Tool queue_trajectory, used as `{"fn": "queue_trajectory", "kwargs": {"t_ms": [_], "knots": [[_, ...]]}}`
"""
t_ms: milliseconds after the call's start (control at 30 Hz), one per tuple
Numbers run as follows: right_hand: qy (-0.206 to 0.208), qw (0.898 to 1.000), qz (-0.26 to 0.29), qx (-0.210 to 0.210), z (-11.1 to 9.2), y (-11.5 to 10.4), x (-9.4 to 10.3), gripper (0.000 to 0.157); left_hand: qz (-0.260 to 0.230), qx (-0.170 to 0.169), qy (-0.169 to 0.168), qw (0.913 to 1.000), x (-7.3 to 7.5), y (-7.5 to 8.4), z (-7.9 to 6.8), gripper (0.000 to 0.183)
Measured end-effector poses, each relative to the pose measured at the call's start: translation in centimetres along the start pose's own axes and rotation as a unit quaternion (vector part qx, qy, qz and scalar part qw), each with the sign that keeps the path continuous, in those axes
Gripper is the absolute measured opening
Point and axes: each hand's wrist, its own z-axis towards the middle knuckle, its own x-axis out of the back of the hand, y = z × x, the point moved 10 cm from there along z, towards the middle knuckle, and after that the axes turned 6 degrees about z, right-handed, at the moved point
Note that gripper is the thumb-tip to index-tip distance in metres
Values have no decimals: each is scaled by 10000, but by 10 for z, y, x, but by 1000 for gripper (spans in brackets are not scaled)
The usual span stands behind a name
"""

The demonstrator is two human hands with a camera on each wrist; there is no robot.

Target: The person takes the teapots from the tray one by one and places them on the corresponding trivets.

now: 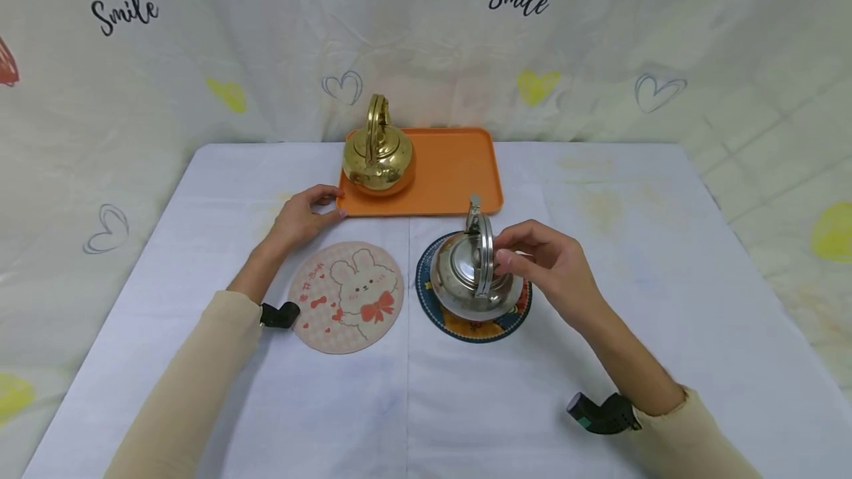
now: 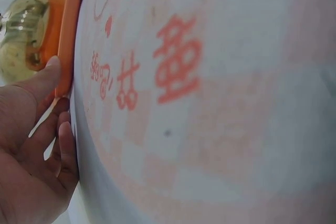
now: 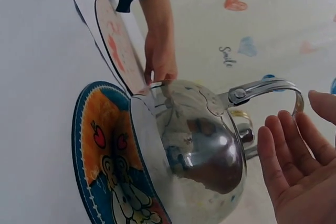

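Observation:
At the left end of an orange tray (image 1: 452, 168), my left hand (image 1: 302, 219) pinches the near corner, thumb over the rim and fingers at its side. A shiny gold kettle (image 1: 378, 161) stands on that tray with its handle upright. Nearer me, a silver kettle (image 1: 466, 279) sits on a round dark-blue mat (image 1: 475, 331) with a colourful cartoon print. My right hand (image 1: 546, 265) is beside the raised handle (image 3: 278, 85) of the silver kettle. In the right wrist view the fingertips (image 3: 286, 119) are right at this handle, with the thumb held apart and the fingers loosely extended.
Left of the silver kettle lies a round pink mat (image 1: 366, 287) with a bunny print, just in front of the tray. A white cloth covers the table (image 1: 373, 420). Behind the table's far edge hangs a printed curtain (image 1: 439, 43).

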Motion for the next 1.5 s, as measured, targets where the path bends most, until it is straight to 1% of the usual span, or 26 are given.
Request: {"fn": "queue_trajectory", "kwargs": {"t_ms": [333,533,800,900,1133,1300,1500], "knots": [[226,9991,85,353,20,-6,19,11,-35,22,60,10000,0,-1,0,43],[399,9983,22,431,28,-6,25,12,-19,41,46,10000,-1,-4,0,44],[523,9971,54,552,38,-7,33,13,-15,76,47,10000,-2,-4,0,44],[582,9968,93,547,42,-6,36,14,-19,89,48,9999,-3,-4,0,44],[827,9953,-23,497,52,1,46,15,-19,67,47,10000,-3,-4,-1,44],[966,9941,92,477,59,7,52,15,-17,28,58,10000,-2,-4,-1,44],[1003,9943,12,357,64,15,56,19,-22,31,85,10000,-1,-1,-1,44]]}}
